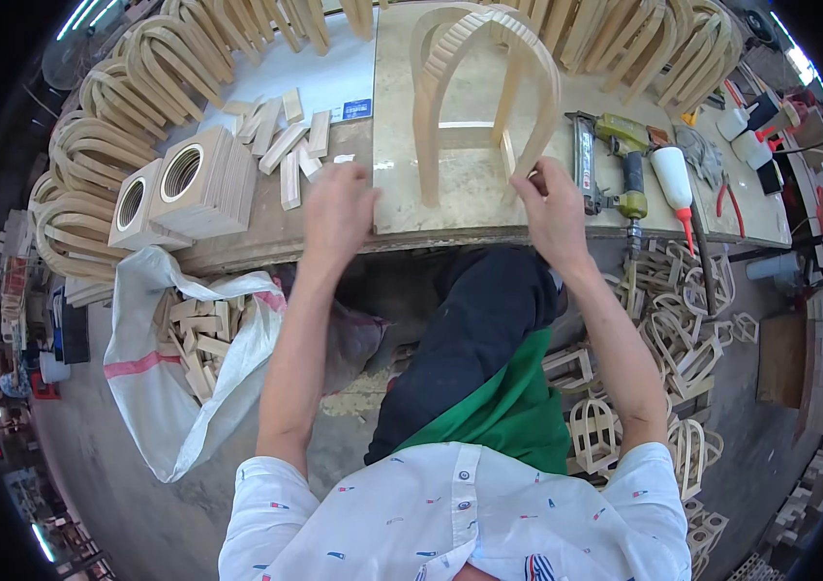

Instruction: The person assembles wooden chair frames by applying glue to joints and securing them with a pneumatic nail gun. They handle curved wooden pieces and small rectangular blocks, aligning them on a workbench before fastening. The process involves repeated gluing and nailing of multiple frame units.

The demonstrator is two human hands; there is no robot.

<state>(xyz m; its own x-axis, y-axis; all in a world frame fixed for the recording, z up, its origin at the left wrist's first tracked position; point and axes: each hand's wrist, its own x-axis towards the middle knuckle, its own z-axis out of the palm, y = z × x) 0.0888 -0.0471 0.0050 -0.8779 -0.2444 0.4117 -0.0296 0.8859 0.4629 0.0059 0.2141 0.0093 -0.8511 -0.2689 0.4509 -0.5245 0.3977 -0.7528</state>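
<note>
An arched wooden frame (450,58) stands on the bench, its legs joined low down by pale crosspieces. My right hand (555,198) grips the foot of its near right leg between thumb and fingers. To the left of the frame, my left hand (342,215) is over the bench's front edge, slightly blurred. Its fingertips point away from me, so whether they hold anything is hidden. Just beyond it lies a loose pile of short wooden strips (281,145). A green and grey nail gun (615,155) rests to the right of my right hand.
A white glue bottle with red tip (672,179) and red-handled pliers (729,205) lie at right. Two drilled wooden blocks (200,182) sit at left. Bent wooden arches (174,63) line the back. Below are a sack (155,363) of offcuts and finished frames (594,436).
</note>
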